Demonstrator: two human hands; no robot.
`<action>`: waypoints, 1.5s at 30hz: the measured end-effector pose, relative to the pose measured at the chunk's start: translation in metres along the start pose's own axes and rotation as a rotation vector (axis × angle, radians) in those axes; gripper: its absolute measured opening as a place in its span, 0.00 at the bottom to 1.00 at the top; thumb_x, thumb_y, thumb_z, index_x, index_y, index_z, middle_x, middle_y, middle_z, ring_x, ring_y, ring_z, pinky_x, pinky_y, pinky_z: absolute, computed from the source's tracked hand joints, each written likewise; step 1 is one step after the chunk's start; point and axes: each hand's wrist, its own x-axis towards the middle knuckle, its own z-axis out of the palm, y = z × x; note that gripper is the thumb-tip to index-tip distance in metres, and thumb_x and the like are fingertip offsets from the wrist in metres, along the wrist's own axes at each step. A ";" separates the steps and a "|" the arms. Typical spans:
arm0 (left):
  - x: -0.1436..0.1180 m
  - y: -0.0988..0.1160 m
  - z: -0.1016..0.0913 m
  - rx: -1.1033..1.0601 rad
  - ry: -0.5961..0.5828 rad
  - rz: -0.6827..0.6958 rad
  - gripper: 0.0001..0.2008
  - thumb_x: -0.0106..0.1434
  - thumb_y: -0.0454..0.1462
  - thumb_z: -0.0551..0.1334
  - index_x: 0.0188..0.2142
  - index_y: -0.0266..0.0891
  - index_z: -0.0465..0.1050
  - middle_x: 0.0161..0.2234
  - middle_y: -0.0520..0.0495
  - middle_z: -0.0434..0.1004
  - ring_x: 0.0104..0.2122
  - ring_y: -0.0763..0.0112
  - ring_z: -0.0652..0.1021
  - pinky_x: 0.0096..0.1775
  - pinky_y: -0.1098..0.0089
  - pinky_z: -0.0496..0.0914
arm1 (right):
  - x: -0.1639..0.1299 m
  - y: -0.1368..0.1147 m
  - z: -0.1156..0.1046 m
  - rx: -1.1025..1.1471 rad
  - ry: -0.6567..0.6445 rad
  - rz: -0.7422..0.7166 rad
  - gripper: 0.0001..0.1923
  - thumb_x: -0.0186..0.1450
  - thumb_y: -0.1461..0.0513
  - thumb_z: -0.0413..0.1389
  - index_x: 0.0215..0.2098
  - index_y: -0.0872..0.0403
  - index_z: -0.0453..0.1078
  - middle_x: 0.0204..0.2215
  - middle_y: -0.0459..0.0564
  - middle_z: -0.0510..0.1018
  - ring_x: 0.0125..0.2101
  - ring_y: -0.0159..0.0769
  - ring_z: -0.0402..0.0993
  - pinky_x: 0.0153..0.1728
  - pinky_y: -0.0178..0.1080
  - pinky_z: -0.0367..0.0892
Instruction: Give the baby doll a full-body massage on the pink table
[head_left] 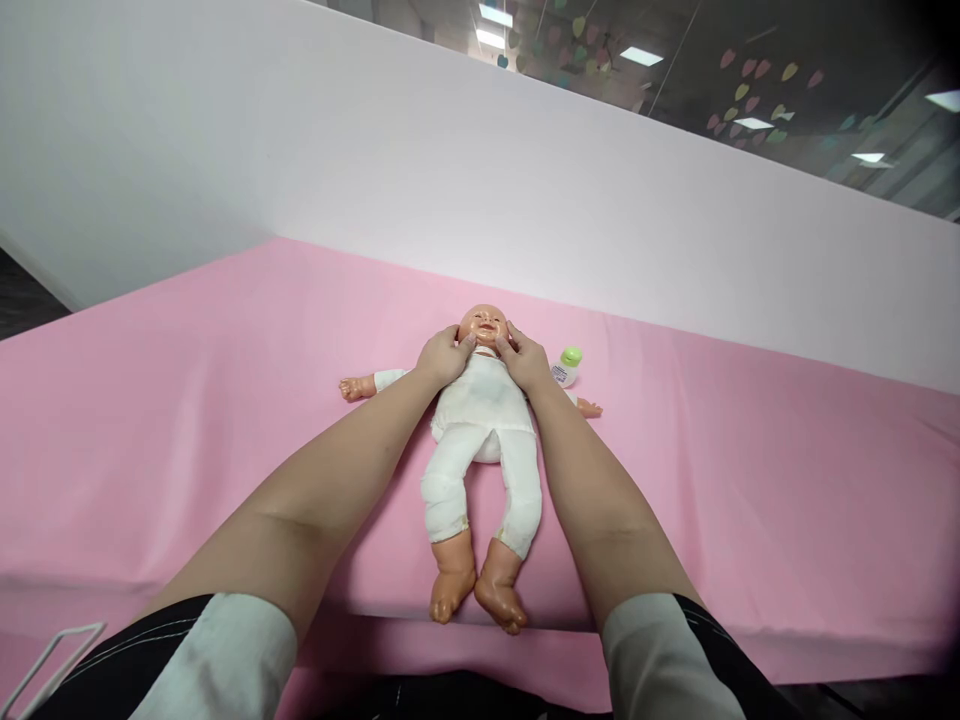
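Fingers of both my left hand [444, 355] and right hand [525, 360] press flat on the cheeks of the doll [484, 420] — it lies face-up at frame centre on the pink mat [187, 400]. I judge this a face-rubbing step; next calls for gentle strokes, minding the small bottle [567, 366] just right.

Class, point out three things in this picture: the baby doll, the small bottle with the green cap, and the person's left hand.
baby doll [484, 405], head view, on its white torso.
small bottle [568, 364], head view, on its green cap and neck.
left hand [444, 357], head view, on the back of the hand.
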 end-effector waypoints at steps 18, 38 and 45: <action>-0.004 0.005 -0.004 -0.019 -0.017 -0.044 0.35 0.65 0.63 0.68 0.57 0.39 0.77 0.52 0.37 0.86 0.49 0.49 0.83 0.46 0.61 0.74 | -0.004 -0.014 -0.003 -0.054 0.007 0.025 0.36 0.70 0.40 0.65 0.69 0.47 0.73 0.56 0.53 0.87 0.55 0.51 0.85 0.60 0.51 0.77; 0.002 0.000 0.001 0.020 0.011 0.004 0.24 0.78 0.51 0.53 0.58 0.40 0.80 0.55 0.37 0.86 0.54 0.50 0.82 0.56 0.58 0.73 | 0.001 0.003 -0.002 -0.028 0.006 -0.024 0.31 0.79 0.41 0.49 0.68 0.47 0.75 0.66 0.53 0.81 0.67 0.47 0.76 0.70 0.50 0.67; -0.004 0.007 -0.003 -0.004 0.011 0.012 0.29 0.73 0.60 0.58 0.53 0.40 0.81 0.48 0.38 0.87 0.46 0.51 0.83 0.50 0.59 0.74 | -0.003 -0.012 -0.005 -0.168 -0.007 0.006 0.33 0.80 0.39 0.44 0.49 0.49 0.84 0.44 0.53 0.89 0.47 0.47 0.84 0.54 0.46 0.76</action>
